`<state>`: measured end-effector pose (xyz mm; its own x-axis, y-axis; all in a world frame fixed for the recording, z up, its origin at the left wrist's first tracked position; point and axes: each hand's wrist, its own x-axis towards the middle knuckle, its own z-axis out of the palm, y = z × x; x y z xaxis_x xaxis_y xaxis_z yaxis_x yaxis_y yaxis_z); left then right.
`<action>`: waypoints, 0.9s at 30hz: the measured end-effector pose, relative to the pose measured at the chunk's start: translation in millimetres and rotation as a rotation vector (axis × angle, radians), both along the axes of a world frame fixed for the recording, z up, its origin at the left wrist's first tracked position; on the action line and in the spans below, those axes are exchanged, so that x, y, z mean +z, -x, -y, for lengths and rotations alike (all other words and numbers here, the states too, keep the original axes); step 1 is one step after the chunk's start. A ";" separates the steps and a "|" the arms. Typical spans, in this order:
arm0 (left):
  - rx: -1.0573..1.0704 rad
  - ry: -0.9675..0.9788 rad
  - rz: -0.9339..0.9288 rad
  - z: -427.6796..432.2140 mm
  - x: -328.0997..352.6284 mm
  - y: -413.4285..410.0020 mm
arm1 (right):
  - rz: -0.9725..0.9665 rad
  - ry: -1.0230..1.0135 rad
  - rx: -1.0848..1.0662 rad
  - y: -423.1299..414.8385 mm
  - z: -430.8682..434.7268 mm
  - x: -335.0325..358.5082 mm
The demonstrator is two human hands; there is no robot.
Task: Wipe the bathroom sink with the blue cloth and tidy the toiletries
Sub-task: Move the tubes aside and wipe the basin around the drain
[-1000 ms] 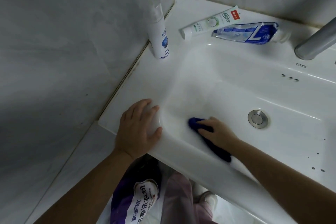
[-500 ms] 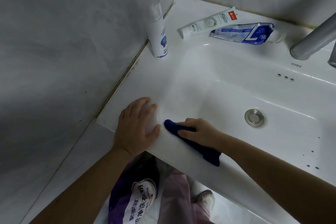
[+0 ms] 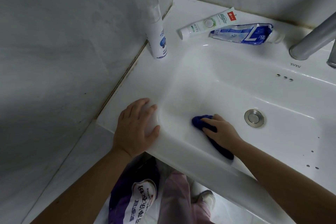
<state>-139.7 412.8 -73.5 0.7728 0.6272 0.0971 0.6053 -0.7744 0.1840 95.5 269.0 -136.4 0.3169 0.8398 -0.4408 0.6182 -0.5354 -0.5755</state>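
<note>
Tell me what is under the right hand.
The blue cloth lies under the right hand, pressed on the sink basin. The cloth's middle is covered by the hand.

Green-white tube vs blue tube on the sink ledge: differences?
The green-white tube looks full and smooth; the blue tube is squeezed flat and crinkled. The green-white tube's cap points toward the spray bottle, the blue tube's toward the faucet. Both lie flat on the sink ledge.

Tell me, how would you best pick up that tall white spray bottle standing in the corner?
Grip the white spray bottle around its straight middle, coming from the basin side, probably: it stands upright close to the wall, and its clear cap might pull off.
</note>
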 end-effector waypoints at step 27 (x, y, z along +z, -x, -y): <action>-0.006 0.017 0.037 0.8 -0.8 1.4 | -0.189 -0.194 0.196 60.0 -20.8 60.8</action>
